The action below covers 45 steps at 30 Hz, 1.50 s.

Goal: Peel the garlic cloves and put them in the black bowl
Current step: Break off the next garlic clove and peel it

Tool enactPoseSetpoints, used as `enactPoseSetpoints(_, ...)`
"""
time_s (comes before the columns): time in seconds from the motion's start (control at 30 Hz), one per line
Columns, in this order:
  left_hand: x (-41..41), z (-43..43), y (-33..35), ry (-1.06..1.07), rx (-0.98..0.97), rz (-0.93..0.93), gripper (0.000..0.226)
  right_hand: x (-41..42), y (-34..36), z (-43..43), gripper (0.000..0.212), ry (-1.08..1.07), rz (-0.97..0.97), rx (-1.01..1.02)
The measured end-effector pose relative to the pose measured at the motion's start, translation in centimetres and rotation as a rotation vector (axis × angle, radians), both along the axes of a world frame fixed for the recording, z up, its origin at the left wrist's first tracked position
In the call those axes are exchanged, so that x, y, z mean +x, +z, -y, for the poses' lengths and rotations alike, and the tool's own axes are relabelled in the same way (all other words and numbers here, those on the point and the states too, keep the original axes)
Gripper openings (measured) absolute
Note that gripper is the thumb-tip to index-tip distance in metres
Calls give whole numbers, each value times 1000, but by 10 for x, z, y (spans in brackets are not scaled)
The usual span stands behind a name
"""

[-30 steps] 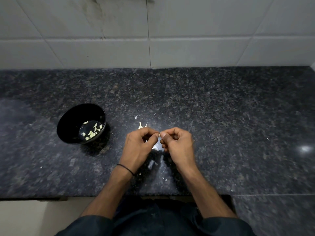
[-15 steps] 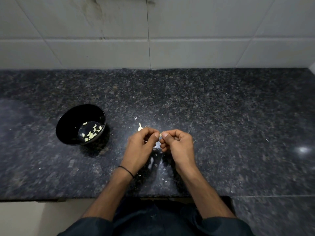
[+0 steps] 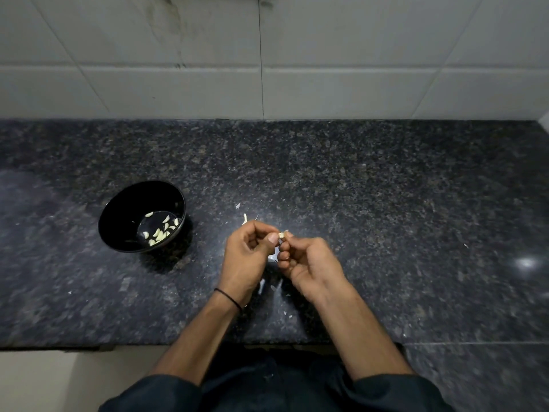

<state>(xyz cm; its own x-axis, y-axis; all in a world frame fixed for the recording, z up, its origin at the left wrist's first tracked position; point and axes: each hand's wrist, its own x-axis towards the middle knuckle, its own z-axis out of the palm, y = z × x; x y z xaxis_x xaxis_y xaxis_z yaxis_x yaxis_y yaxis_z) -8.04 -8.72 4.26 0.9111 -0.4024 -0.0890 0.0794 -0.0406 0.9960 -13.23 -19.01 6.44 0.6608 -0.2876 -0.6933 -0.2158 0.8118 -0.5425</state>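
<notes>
A small pale garlic clove [image 3: 282, 234] shows between the fingertips of both hands, above the dark granite counter [image 3: 386, 203]. My left hand [image 3: 248, 257] pinches it with thumb and curled fingers. My right hand [image 3: 309, 264] meets it from the right, its fingers curled round the clove's other end. The black bowl [image 3: 118, 221] stands to the left of my hands and holds several peeled cloves [image 3: 160, 228] at its bottom. Most of the clove is hidden by my fingers.
Bits of papery garlic skin [image 3: 244, 218] lie on the counter just behind and under my hands. A white tiled wall [image 3: 267, 55] closes the back. The counter's front edge [image 3: 118, 346] runs close to my body.
Both hands have turned a little and the right hand has dropped slightly lower. The clove now shows between the fingertips. The bowl has not moved.
</notes>
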Motion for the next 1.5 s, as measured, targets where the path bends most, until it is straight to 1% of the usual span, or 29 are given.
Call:
enactPoseSetpoints(0.07, -1, 0, 0, 3, -29, -27, 9, 0, 0, 0, 21, -8, 6, 70)
enactPoseSetpoints(0.1, -2, 0, -1, 4, -45, -49, 8, 0, 0, 0, 21, -6, 7, 71)
enactPoseSetpoints(0.23, -2, -1, -2, 10, -98, -147, 8, -2, -1, -1, 21, 25, -7, -50)
enactPoseSetpoints(0.33, 0, -3, -5, -10, -78, -115, 9, -2, -3, -1, 18, 45, -20, -91)
enactPoseSetpoints(0.4, 1, -6, -7, -33, -35, -25, 6, -2, -3, 0, 17, 47, -32, -89)
enactPoseSetpoints(0.53, 5, -9, -4, -98, 137, 276, 5, -1, -1, 0, 14, 58, -54, -128)
enactPoseSetpoints(0.6, 7, -11, -1, -125, 261, 483, 10, -1, -2, -1, 12, 75, -74, -245)
enactPoseSetpoints(0.67, 10, -12, 0, -164, 348, 676, 12, -1, -3, -2, 18, 91, -99, -404)
enactPoseSetpoints(0.73, 14, -12, -2, -204, 395, 795, 10, -1, -6, -3, 25, 100, -112, -528)
enactPoseSetpoints(0.83, 17, -10, -9, -237, 438, 893, 7, -1, -9, -3, 25, 97, -129, -557)
enactPoseSetpoints(0.9, 16, -8, -12, -230, 455, 892, 9, -1, -9, -3, 20, 84, -117, -524)
enactPoseSetpoints(1.0, 14, -5, -14, -213, 449, 841, 11, -2, -9, -2, 15, 70, -96, -453)
enactPoseSetpoints(1.1, 11, -4, -17, -176, 403, 707, 16, 0, -10, -2, 13, 53, -91, -411)
enactPoseSetpoints(1.2, 10, -4, -20, -153, 370, 572, 13, 0, -10, -1, 8, 31, -66, -401)
enactPoseSetpoints(1.4, 10, -6, -21, -126, 354, 411, 15, -1, -15, 4, 9, -23, -57, -374)
enactPoseSetpoints(1.5, 9, -5, -22, -141, 380, 333, 10, -1, -19, 6, 7, -14, -41, -394)
